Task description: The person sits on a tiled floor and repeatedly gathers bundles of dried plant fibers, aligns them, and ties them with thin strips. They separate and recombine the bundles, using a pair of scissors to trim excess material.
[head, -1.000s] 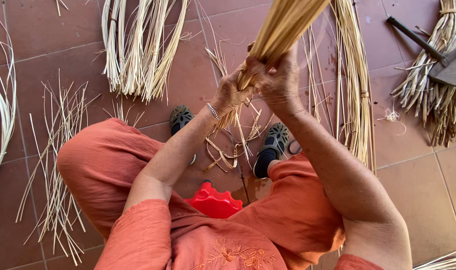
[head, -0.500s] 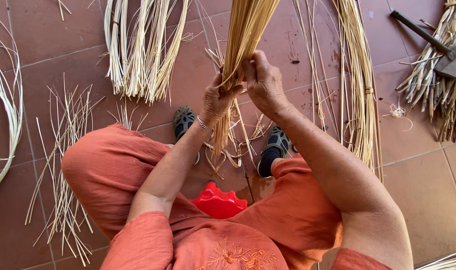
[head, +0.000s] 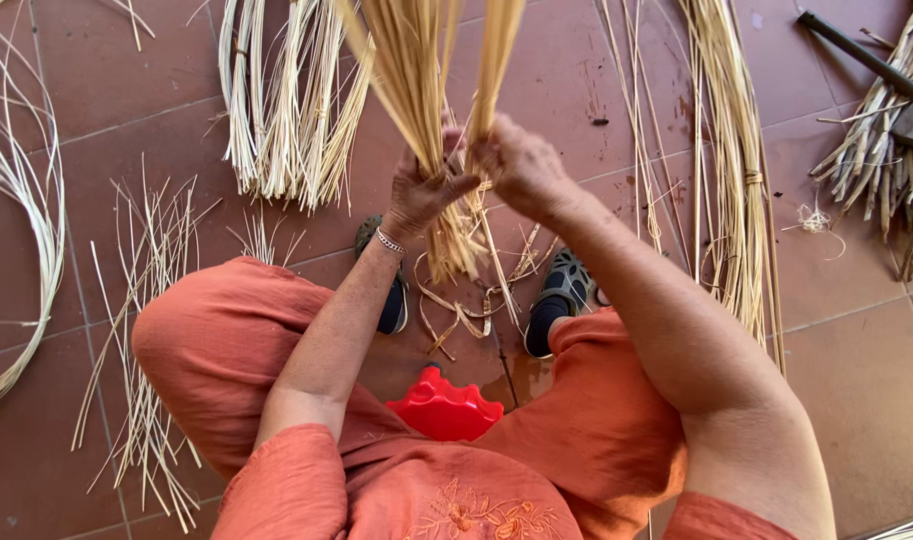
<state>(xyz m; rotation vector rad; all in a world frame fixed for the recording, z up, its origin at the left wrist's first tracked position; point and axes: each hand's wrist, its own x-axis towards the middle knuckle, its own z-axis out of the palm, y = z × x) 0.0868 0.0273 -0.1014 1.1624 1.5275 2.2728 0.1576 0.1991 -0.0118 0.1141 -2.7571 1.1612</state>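
So, quick labels.
Left hand: left hand [head: 422,190] clenched around a thick bundle of pale straw stalks [head: 409,70], gripping it low down, cut ends hanging below the fist.
Right hand: right hand [head: 517,165] closed on a thinner tuft of stalks [head: 499,50] just beside the main bundle; the two hands touch.
Bundle place: mid-scene, held upright above the floor between the person's knees, tops running out of view at the far edge.
Progress: judging by the gap between the two tufts, the bundle looks partly split or sorted (hard to say how much is left); plenty of material lies unhandled around.
Far left: loose hanks of pale strips [head: 287,110] on the red floor tiles [head: 107,80].
Left: thin scattered stalks [head: 142,330] and curved long strips [head: 37,230].
Right: a long tied sheaf [head: 742,180] lying near-to-far.
Far right: a rougher heap of stalks [head: 882,180] with a dark tool handle [head: 857,55].
Near: red plastic stool [head: 445,408] under the person, orange trousers [head: 217,340], dark shoes [head: 562,300], trimmings [head: 467,310] between the feet.
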